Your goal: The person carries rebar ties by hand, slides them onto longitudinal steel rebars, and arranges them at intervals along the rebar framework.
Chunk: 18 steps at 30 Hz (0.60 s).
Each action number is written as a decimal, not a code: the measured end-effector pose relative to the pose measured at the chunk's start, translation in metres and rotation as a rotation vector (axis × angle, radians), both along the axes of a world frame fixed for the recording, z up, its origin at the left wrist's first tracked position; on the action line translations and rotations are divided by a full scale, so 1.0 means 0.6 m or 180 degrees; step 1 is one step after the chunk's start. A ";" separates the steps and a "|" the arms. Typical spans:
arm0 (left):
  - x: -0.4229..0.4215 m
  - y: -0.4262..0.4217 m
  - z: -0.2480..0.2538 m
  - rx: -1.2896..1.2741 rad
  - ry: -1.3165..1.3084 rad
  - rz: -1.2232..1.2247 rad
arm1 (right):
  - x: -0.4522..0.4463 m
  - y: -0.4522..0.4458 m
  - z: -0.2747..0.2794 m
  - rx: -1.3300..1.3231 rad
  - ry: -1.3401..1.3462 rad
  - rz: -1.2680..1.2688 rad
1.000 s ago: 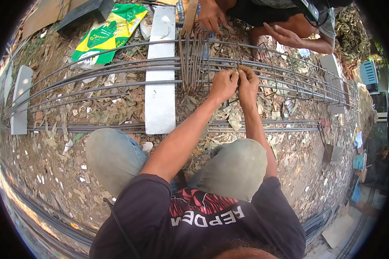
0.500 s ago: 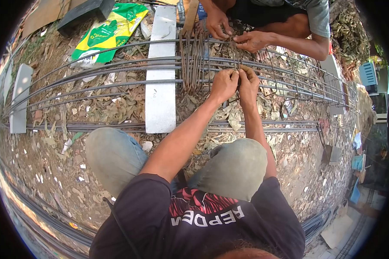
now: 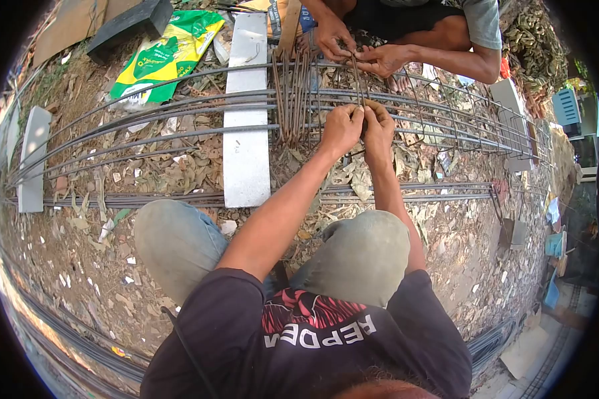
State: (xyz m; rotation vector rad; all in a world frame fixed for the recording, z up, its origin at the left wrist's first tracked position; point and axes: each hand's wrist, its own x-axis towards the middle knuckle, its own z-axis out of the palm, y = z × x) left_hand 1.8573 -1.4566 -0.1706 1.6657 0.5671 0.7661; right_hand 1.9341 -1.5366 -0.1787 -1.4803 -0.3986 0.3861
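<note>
My left hand (image 3: 343,131) is closed in a pinch at a thin steel stirrup (image 3: 357,81), which crosses the long reinforcing bars (image 3: 193,132). Right beside it, my right hand (image 3: 379,131) has its thumb and fingers pressed together at the same spot; what lies between them is hidden. A dark piece shows low between both hands, too covered to name. Across the bars, a co-worker's left-side hand (image 3: 334,41) and other hand (image 3: 385,61) pinch the stirrup's far end. A bunch of rusty stirrups (image 3: 291,100) stands upright to the left of my hands.
A pale block (image 3: 247,159) supports the bars, with another pale block (image 3: 33,159) at far left. More bars (image 3: 432,193) lie on leaf-strewn ground before my knees. A green-yellow sack (image 3: 166,56) and a black box (image 3: 130,30) lie at upper left.
The co-worker's hands have dipped slightly toward me at the stirrup's far end. My hands keep nearly the same place, and the view has shifted a little.
</note>
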 end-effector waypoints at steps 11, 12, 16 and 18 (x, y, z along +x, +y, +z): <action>-0.001 -0.007 0.005 -0.0012 -0.0045 0.0028 | -0.006 0.002 -0.002 0.0089 -0.0209 -0.0110; -0.001 -0.009 0.001 -0.0033 -0.0022 0.0003 | -0.006 0.001 -0.004 0.0071 -0.0228 -0.0125; 0.000 -0.008 -0.007 0.0127 -0.0031 -0.0036 | -0.006 -0.003 0.000 -0.0033 -0.0238 -0.0163; -0.002 -0.008 -0.007 0.0179 -0.0021 -0.0056 | -0.007 -0.003 0.005 -0.0061 -0.0245 -0.0156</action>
